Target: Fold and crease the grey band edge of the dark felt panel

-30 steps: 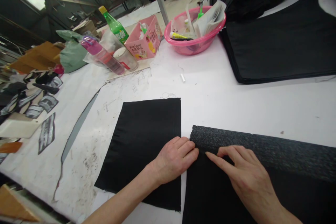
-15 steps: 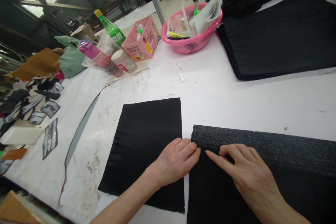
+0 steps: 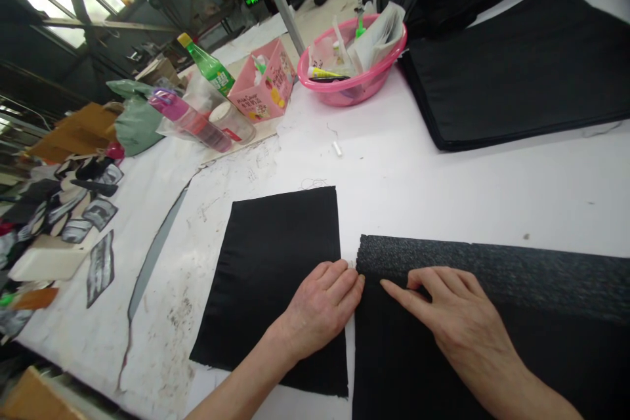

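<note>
A black fabric piece (image 3: 418, 354) with a speckled dark grey band (image 3: 438, 262) along its far edge lies flat before me. At its left edge is my left hand (image 3: 322, 308), closed, its fingertips pinching the corner beside the band. My right hand (image 3: 467, 331) rests on the same piece, just below the band. Its thumb stretches left along the band's lower edge, apart from the bent forefinger; the other fingertips are partly hidden. Under my left wrist lies a smaller stack of black fabric (image 3: 275, 256), a narrow strip of white table between the two.
A pink basin (image 3: 352, 88) of small items, a pink carton (image 3: 263, 85), a green bottle (image 3: 209, 65) and a purple-topped bottle (image 3: 189, 118) stand at the back. Folded black fabric (image 3: 506, 72) lies back right. Cut pieces (image 3: 101, 269) are at far left on the white table (image 3: 275, 164).
My left hand has slid slightly left, its fingertips now at the very edge of the fabric. The right hand has barely moved. The view has shifted a little.
</note>
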Tool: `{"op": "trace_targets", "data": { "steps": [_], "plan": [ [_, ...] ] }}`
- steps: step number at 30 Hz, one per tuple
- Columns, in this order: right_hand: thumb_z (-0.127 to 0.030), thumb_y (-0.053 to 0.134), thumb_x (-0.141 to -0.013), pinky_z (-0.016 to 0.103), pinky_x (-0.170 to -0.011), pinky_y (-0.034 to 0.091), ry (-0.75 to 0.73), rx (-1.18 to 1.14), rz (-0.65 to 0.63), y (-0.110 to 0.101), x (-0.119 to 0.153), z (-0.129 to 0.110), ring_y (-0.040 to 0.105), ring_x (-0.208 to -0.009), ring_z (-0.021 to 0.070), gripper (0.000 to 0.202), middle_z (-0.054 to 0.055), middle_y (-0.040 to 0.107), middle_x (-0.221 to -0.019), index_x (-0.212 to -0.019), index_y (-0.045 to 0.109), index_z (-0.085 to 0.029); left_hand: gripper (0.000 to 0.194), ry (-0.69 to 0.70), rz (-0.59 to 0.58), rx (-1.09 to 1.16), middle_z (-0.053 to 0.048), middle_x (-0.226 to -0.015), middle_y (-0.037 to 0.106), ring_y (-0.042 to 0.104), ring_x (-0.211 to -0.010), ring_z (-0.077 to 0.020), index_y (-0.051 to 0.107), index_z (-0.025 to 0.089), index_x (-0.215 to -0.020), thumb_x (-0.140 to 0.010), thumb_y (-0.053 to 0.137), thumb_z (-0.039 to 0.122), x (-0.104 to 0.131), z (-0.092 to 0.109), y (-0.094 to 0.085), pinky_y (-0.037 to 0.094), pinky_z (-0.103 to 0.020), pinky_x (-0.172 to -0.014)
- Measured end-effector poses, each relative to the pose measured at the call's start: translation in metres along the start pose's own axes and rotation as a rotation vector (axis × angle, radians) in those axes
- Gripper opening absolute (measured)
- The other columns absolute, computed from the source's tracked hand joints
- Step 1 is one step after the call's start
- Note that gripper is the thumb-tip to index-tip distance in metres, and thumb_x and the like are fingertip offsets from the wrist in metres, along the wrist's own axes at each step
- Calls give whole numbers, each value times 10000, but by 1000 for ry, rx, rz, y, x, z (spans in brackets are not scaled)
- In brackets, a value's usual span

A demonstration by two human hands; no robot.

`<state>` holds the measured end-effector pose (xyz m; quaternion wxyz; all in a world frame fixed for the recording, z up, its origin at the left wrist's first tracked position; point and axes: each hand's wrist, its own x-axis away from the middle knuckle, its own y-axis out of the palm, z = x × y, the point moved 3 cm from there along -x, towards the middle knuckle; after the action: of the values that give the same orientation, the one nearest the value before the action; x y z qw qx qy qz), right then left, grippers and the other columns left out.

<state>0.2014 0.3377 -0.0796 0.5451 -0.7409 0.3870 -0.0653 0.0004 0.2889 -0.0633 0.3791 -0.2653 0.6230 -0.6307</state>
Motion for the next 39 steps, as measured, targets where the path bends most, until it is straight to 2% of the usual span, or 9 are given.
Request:
{"op": "trace_targets", "data": {
  "steps": [4, 8, 12, 16, 22, 27, 35, 39],
  "plan": [
    [-137, 353, -1006, 368, -794, 344, -6, -6, 5, -1, -1, -2, 496, -845, 198, 370, 44, 541, -901, -1206, 632, -275, 213, -61, 55, -84, -104, -1101, 643, 562, -1083, -252, 625, 86, -1114, -941, 500, 90, 2, 5, -10, 504, -397, -896],
    [-191, 309, -1036, 374, -805, 344, 5, -32, 0, -2, -1, -3, 486, -861, 201, 370, 50, 537, -909, -1212, 628, -254, 278, -208, 168, -82, -103, -1104, 644, 553, -1104, -245, 595, 85, -1208, -950, 490, 98, 0, 21, -13, 488, -394, -939],
    [-210, 289, -1040, 375, -793, 339, 13, -39, 1, -2, 0, -3, 482, -865, 208, 380, 56, 535, -910, -1194, 635, -236, 335, -205, 96, -105, -101, -1159, 630, 549, -1121, -254, 560, 82, -1278, -976, 419, 109, -3, 42, 4, 466, -400, -965],
    [-202, 313, -1033, 376, -803, 335, 7, -46, 10, -2, 0, -3, 483, -863, 208, 360, 55, 538, -904, -1188, 636, -238, 372, -232, 25, -152, -96, -1210, 608, 534, -1149, -258, 535, 93, -1314, -999, 339, 117, 0, 48, 13, 432, -422, -986],
    [-264, 329, -1037, 379, -838, 326, -19, -115, 39, -10, 3, 2, 487, -920, 214, 339, 54, 557, -938, -1157, 645, -238, 393, -258, -12, -160, -97, -1207, 598, 526, -1151, -242, 504, 110, -1348, -1001, 320, 120, 1, 48, 11, 414, -412, -983],
    [-284, 326, -1037, 377, -815, 329, -20, -141, -23, -15, 7, 10, 480, -944, 221, 337, 53, 553, -968, -1191, 625, -253, 424, -278, -52, -128, -95, -1212, 581, 516, -1153, -243, 455, 139, -1396, -992, 330, 111, 0, 48, 12, 407, -424, -991],
    [-230, 328, -1037, 361, -761, 331, -71, -72, -69, -23, 14, 22, 473, -889, 217, 332, 68, 534, -960, -1190, 622, -220, 435, -278, -82, -150, -91, -1194, 577, 527, -1140, -243, 444, 200, -1411, -991, 354, 137, -1, 49, 12, 427, -417, -966],
    [-199, 352, -1031, 356, -758, 332, -81, -58, -69, -22, 16, 23, 476, -891, 214, 319, 70, 536, -972, -1218, 609, -226, 429, -230, -54, -193, -93, -1251, 558, 482, -1212, -239, 457, 159, -1397, -994, 314, 116, -3, 50, 14, 391, -414, -1018]
  ]
}}
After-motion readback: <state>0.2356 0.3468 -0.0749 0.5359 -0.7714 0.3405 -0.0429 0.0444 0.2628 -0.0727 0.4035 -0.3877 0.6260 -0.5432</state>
